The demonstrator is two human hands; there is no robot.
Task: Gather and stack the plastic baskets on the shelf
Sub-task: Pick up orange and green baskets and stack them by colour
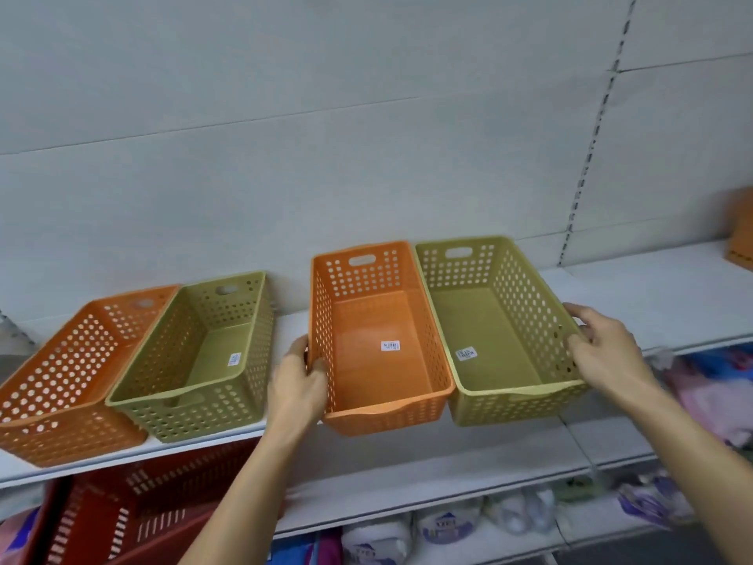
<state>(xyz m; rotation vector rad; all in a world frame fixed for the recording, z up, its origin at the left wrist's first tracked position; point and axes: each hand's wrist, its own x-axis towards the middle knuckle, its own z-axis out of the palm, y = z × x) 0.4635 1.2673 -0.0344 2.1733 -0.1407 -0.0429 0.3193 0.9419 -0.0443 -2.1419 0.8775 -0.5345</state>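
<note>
Several perforated plastic baskets sit in a row on the white shelf (672, 303). At the centre an orange basket (379, 340) and a green basket (497, 332) stand side by side, touching. My left hand (299, 385) grips the orange basket's left wall near the front corner. My right hand (603, 352) grips the green basket's right wall. Further left, a second green basket (199, 356) rests beside a second orange basket (65, 377), both tilted at an angle to the shelf edge.
A red slotted basket (134, 511) sits on the level below at left. Packaged textiles (448, 524) fill the lower shelves. Another orange item (741, 234) shows at the far right edge. A slotted upright (586, 157) runs up the back wall.
</note>
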